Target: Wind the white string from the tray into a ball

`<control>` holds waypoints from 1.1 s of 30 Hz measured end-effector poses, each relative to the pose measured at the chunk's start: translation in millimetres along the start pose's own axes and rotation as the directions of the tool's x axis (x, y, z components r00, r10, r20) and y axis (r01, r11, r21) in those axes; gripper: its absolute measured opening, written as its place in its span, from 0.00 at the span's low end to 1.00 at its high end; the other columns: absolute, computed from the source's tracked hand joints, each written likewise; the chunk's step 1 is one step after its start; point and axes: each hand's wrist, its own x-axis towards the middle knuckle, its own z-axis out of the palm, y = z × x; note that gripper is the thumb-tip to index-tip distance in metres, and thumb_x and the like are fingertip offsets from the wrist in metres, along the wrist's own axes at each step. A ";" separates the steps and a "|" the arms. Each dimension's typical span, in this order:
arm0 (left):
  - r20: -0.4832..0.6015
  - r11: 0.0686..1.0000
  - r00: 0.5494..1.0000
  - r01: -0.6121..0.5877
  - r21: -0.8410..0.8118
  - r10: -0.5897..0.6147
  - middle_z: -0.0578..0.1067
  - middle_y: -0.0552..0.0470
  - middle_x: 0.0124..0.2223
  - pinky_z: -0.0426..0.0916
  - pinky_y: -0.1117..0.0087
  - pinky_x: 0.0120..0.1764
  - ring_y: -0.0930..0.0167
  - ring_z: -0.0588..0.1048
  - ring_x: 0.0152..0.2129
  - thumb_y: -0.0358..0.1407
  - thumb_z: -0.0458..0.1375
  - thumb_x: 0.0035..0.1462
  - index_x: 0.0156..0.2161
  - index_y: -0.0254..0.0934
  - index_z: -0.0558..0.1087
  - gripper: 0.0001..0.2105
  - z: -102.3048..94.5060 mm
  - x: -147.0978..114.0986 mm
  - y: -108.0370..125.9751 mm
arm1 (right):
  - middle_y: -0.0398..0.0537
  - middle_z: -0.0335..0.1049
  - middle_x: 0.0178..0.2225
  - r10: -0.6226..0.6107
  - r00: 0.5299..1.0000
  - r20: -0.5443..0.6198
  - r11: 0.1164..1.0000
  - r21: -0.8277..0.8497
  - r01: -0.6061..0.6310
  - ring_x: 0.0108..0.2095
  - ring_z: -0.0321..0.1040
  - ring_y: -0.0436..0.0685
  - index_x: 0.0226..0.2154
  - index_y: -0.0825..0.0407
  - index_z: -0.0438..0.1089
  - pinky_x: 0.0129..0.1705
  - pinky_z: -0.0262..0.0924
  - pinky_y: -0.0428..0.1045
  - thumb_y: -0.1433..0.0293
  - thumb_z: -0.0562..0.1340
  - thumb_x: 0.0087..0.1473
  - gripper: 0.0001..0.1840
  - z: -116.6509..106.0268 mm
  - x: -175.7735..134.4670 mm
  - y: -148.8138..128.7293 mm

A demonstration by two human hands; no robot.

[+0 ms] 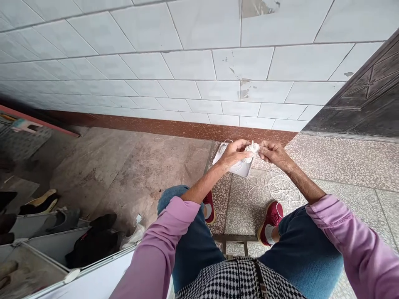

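A small bundle of white cord (252,148) is held up between both hands, in front of my knees. My left hand (234,153) grips it from the left, thumb and fingers closed around its side. From the right, my right hand (274,153) pinches at the bundle's edge with thumb and forefinger. Beneath my left hand is a shallow white box (241,169), partly covered by the hand, with some cord in it. A loose tangle of white cord (279,185) lies on the floor below my right forearm.
Ahead stands a white tiled wall (193,62) with a brown skirting band. A dark panelled door (368,91) is at the right. On the left, a shoe rack (56,243) holds several shoes. My red shoes (272,218) rest on the speckled floor near the tangle.
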 end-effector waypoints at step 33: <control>-0.210 0.981 0.978 -0.037 -0.189 -0.004 0.81 0.51 0.40 0.67 0.72 0.36 0.74 0.74 0.33 0.42 0.76 0.43 0.43 0.37 0.79 0.21 2.0 10.9 3.6 | 0.41 0.64 0.22 -0.124 0.991 0.058 0.940 -0.314 0.136 0.24 0.58 0.51 0.29 0.50 0.72 0.30 0.52 0.50 0.52 0.60 0.70 0.24 12.3 -14.8 -7.3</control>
